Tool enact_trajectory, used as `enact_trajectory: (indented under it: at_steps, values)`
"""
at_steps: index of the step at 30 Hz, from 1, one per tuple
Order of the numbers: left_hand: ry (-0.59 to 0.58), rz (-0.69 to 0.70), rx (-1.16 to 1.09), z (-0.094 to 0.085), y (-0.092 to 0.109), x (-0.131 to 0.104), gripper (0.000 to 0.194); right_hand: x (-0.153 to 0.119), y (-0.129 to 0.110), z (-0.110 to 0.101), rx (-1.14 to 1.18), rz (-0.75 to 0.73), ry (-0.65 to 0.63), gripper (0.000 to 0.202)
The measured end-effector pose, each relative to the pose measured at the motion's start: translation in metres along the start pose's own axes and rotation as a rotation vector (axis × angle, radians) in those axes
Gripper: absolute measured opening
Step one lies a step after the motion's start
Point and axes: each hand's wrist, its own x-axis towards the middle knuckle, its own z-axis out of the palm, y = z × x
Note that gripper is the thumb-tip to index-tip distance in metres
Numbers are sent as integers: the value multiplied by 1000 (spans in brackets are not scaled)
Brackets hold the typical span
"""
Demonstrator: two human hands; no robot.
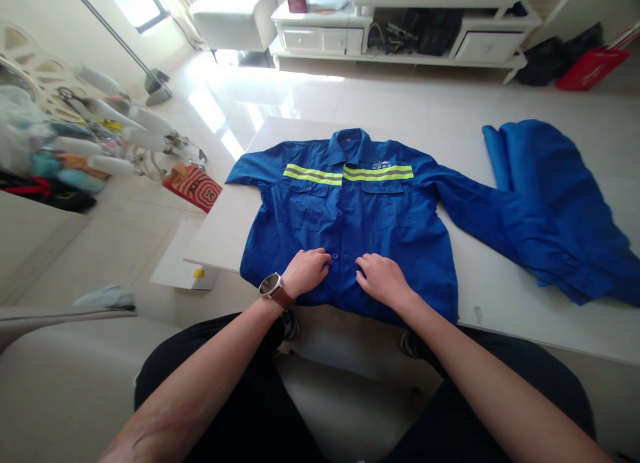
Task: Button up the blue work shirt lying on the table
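A blue work jacket (350, 209) lies front up on a white table, collar away from me, with yellow-and-grey reflective bands across the chest. My left hand (307, 271), wearing a brown-strapped watch (271, 285) at the wrist, is closed on the lower front, just left of a button (335, 256). To the right of the front opening, my right hand (383, 277) is closed on the cloth too, its fingers curled inward. Both sets of fingertips are partly hidden. The jacket's lower edge hangs over the near table edge.
More folded blue cloth (550, 183) lies on the right of the white table (480, 313), against the jacket's sleeve. A red striped paper bag (193, 186) and a rack with white rollers (135, 136) stand left. Beyond is a white TV cabinet (320, 41).
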Motion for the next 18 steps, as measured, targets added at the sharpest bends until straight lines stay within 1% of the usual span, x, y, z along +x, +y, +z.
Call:
enact_trajectory:
  at_steps: [4, 9, 11, 15, 18]
  values:
    - [-23, -93, -83, 8, 3, 10, 18, 0, -2, -2, 20, 5, -32, 18]
    - [-78, -102, -139, 17, 7, 25, 11, 6, -1, 1, 114, -5, -16, 20]
    - [-94, -115, -141, 18, 7, 28, 8, 9, -3, 2, 132, -44, -29, 24]
    - [-91, -124, -154, 17, 7, 29, 5, 11, -8, 5, 114, -191, -63, 31]
    - [-94, -138, -159, 16, 6, 26, 8, 10, -10, 8, 86, -203, -61, 25]
